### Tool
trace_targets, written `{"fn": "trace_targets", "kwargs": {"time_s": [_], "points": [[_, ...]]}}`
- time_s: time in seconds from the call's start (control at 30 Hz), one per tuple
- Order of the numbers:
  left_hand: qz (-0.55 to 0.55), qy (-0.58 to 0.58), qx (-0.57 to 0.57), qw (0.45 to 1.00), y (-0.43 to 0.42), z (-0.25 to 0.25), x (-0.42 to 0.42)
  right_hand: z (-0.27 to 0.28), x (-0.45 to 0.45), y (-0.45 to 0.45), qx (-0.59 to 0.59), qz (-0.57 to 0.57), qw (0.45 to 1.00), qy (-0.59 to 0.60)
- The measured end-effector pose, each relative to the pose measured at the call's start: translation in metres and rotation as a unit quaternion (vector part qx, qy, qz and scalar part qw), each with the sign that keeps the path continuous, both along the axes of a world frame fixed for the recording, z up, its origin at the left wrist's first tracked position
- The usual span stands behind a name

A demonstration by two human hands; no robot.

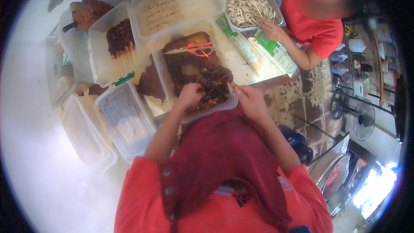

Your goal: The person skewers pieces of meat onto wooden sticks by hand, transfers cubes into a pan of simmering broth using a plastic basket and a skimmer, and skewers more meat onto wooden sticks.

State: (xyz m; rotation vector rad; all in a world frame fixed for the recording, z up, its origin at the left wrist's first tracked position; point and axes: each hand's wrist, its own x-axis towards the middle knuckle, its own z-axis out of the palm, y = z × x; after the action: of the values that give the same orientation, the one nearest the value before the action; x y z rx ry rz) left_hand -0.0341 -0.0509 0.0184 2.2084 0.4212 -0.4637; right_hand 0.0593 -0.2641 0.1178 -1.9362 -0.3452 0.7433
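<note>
My left hand [191,96] is over the near left part of a plastic tub [163,67] of dark sauced meat pieces [206,84]. Its fingers are curled down at the meat, and what they grip is too small to tell. At the tub's right rim, my right hand [251,102] pinches a small brownish piece [233,85] between thumb and fingers. Red-handled scissors [200,50] lie in the far part of the same tub, in the dark sauce.
Left of the tub, a container [97,58] holds dark skewers [120,39]. Empty-looking tubs [127,118] sit nearer. Beyond is a tub of pale skewers [161,13]. A co-worker in red [321,39] works over a metal tray [276,6] of pale pieces, beside green stick packets [276,51].
</note>
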Motion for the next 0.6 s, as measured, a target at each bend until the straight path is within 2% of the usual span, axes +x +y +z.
{"fn": "trace_targets", "kwargs": {"time_s": [0.07,0.17,0.27,0.37,0.47,0.5,0.53,0.57,0.6], "points": [[0.024,-0.006,-0.091,0.996,0.014,0.016,0.006,-0.001,-0.001,0.001,-0.011,0.003,1.0,-0.021],[0.119,0.058,0.157,0.979,0.029,0.009,0.026,0.01,-0.001,0.003,0.005,-0.001,1.0,-0.011],[0.176,-0.074,0.304,0.933,0.034,-0.015,0.029,0.006,0.0,-0.001,-0.004,0.012,1.0,-0.013],[0.097,-0.089,0.13,0.983,0.037,-0.018,0.046,0.005,0.002,-0.005,-0.014,0.013,0.999,-0.042],[-0.166,-0.112,-0.029,0.979,-0.008,0.008,0.046,0.005,0.0,-0.004,0.03,-0.04,0.999,-0.009],[-0.183,-0.119,0.084,0.972,-0.026,-0.002,0.031,0.002,0.001,-0.004,0.025,-0.034,0.999,-0.015],[-0.193,-0.114,0.143,0.964,-0.025,-0.011,0.028,-0.001,0.002,-0.005,0.019,-0.029,0.999,-0.022],[-0.203,-0.109,0.199,0.952,-0.024,-0.019,0.023,-0.003,0.001,-0.007,0.012,-0.024,0.999,-0.028],[-0.184,-0.106,0.202,0.956,-0.015,-0.024,0.023,-0.001,0.002,-0.008,0.006,-0.02,0.999,-0.024]]}}
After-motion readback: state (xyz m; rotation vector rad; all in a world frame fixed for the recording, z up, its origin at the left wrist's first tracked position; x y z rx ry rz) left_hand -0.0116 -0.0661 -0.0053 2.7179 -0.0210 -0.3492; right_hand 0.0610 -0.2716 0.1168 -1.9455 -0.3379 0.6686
